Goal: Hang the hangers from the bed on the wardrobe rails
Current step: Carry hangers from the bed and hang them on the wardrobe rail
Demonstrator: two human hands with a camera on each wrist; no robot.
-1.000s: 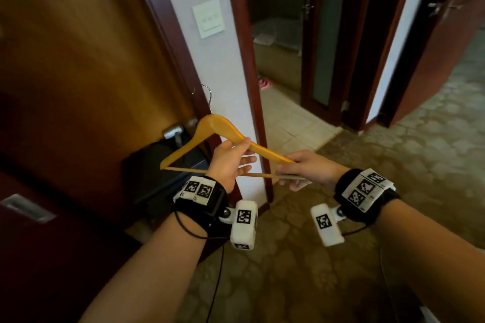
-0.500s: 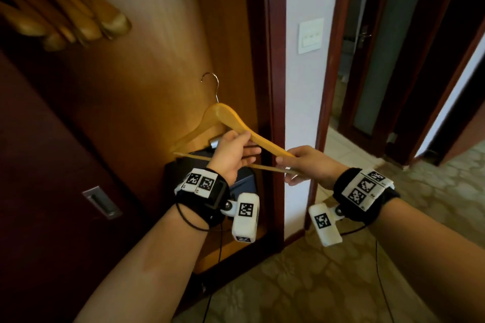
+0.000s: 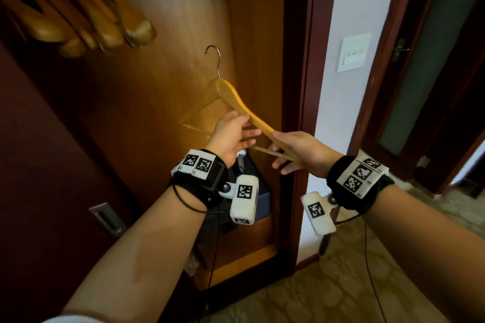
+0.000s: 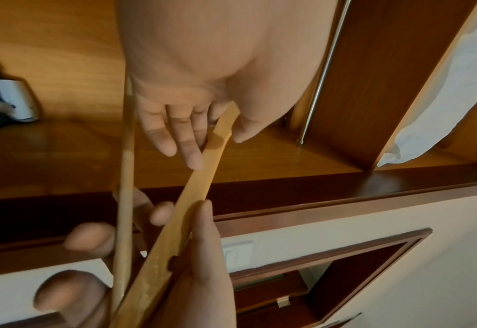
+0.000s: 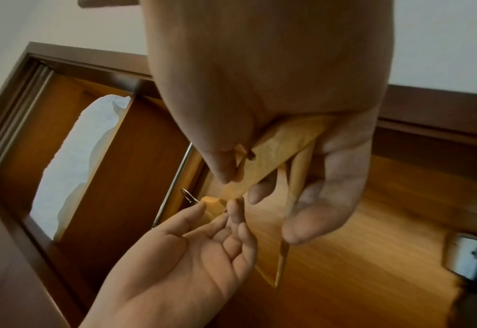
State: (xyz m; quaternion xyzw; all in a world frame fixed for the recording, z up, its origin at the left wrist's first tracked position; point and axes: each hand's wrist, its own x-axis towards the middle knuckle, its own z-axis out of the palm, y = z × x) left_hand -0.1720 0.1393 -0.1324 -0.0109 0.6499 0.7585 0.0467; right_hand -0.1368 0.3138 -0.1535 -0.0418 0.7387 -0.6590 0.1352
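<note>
You are in a home or a hotel room. At ten o'clock wooden hangers [image 3: 86, 26] hang in an open wardrobe [image 3: 162, 34]. At two o'clock are a light switch [image 3: 354, 52] and dark doors [image 3: 420, 60]. Carpet [image 3: 328, 283] covers the floor.

wardrobe shelf [image 3: 236, 259], dark box [image 3: 259, 191] on it, patterned floor [image 3: 341, 283] alongside
</note>
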